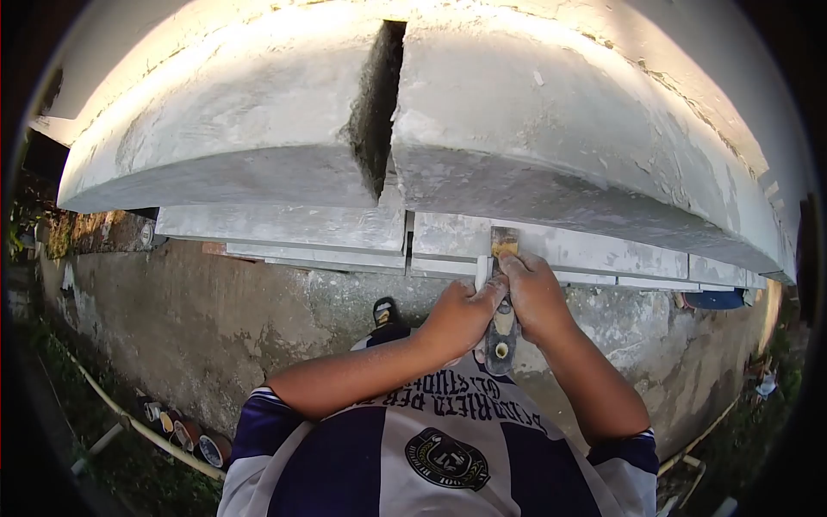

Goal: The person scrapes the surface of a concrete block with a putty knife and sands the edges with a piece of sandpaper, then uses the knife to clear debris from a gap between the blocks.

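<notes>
Both hands meet in front of my chest, just below the white slab (pixel 534 168). My right hand (pixel 536 297) is closed around a short dark bar (pixel 503 326), dusty and worn. It has yellowish patches and a round opening at its near end, and looks like a small spirit level. My left hand (pixel 469 312) is closed against the same bar's left side, and a short white stick (pixel 482 272) pokes up from its fingers. The bar's middle is partly covered by the fingers. Dust coats both hands.
A dark vertical gap (pixel 379 112) splits the slab overhead. Lower white ledges (pixel 301 228) run below it along the stained wall (pixel 198 302). Pots (pixel 214 448) and a pale pipe (pixel 138 426) lie at lower left; a sandalled foot (pixel 384 310) shows beneath my arms.
</notes>
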Motion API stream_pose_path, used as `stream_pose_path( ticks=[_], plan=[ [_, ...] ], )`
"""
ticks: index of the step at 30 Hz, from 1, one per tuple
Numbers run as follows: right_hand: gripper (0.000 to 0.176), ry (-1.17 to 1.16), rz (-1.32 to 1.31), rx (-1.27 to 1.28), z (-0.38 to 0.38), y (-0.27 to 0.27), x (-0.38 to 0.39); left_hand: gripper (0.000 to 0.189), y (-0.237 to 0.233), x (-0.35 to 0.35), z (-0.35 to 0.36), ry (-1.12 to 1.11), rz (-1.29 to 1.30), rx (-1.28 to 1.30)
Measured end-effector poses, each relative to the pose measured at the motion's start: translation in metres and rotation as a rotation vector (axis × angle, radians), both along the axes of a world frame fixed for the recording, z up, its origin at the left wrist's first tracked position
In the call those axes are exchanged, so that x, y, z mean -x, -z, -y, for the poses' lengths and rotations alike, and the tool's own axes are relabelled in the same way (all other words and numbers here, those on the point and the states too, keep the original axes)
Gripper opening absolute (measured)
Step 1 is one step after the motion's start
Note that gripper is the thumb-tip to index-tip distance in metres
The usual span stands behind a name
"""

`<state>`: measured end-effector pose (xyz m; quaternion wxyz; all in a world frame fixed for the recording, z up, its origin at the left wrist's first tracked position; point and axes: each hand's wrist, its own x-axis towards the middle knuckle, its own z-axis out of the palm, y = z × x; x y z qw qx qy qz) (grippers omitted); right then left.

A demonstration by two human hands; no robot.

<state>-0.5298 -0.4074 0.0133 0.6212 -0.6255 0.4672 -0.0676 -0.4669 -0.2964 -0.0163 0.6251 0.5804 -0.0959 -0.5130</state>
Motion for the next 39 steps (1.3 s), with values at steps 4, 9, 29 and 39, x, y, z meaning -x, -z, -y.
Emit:
stream_pose_path(
  ticks=[4, 9, 29, 39],
  plan=[
    [0.03, -0.011, -0.01, -0.054, 0.013, -0.003, -0.011, 0.042, 0.002, -0.001, 0.014, -0.078, -0.063, 0.012],
    [0.03, -0.061, -0.003, -0.022, 0.017, 0.005, -0.005, 0.038, -0.012, -0.008, 0.012, 0.013, -0.037, -0.008],
    [0.033, -0.054, -0.121, 0.061, 0.029, -0.001, -0.028, 0.041, 0.009, -0.022, 0.031, -0.077, -0.056, 0.029],
    [0.034, -0.14, -0.111, 0.017, 0.021, 0.005, -0.015, 0.037, -0.013, -0.009, 0.012, -0.038, -0.054, -0.017]
  ],
)
